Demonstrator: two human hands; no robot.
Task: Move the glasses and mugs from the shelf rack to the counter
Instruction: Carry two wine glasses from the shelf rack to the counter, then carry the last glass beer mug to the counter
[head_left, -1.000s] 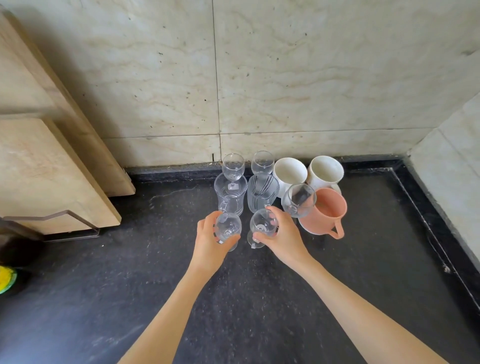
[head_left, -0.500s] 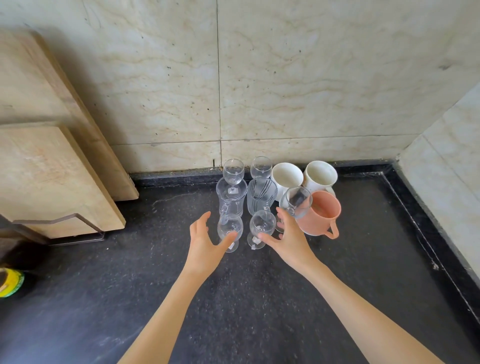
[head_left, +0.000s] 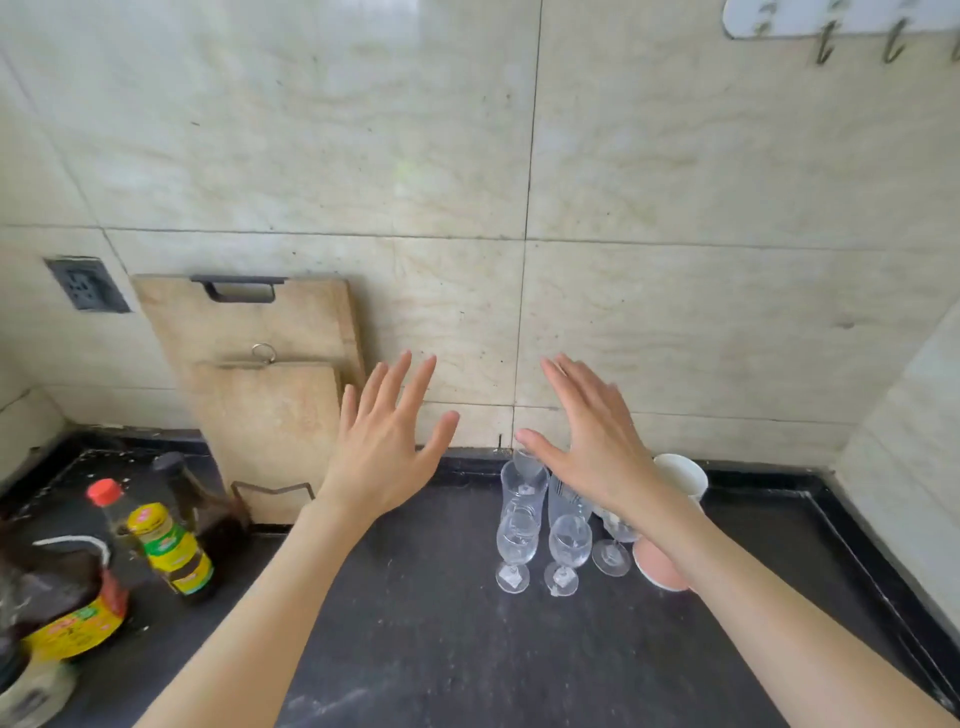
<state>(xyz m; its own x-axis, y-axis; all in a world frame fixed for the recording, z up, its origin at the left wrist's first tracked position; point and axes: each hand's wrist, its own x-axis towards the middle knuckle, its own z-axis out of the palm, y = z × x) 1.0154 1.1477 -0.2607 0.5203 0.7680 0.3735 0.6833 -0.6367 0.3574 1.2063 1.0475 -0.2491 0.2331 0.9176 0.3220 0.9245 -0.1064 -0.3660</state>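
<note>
Step in hand: both hands are raised, so I judge the next reach is back toward the shelf rack, which is out of view; best done by lifting clear of the glassware before swinging away, since the right forearm passes right over the cluster

Left hand (head_left: 387, 457): grip slack, fingers straight and spread, palm facing away, holding nothing; it hangs above the bench (head_left: 441, 649), in front of the cutting boards (head_left: 270, 395)

Right hand (head_left: 592, 447): grip likewise loose, fingers extended, nothing in it; it hangs over the rear of the glass cluster, hiding part of it

Stemmed glasses (head_left: 569, 551): three stand upright on the bench in the front row, below and between the two hands, apart from both; the front pair stand just beside each other, the third a little to the right

Tall glasses (head_left: 522, 493): upright behind the stemmed ones, close to the wall; one more small glass behind them is half hidden by the right thumb

Mugs: a white mug (head_left: 683, 475) shows past the right wrist; a pink mug (head_left: 657, 569) is partly covered by the forearm; whether another stands behind I cannot tell

Risk: the stemmed pieces look top-heavy; a brushing sleeve-line or wrist could topple one into its neighbours

Left side: sauce bottles (head_left: 166, 545) stand well apart from the glasses
</note>
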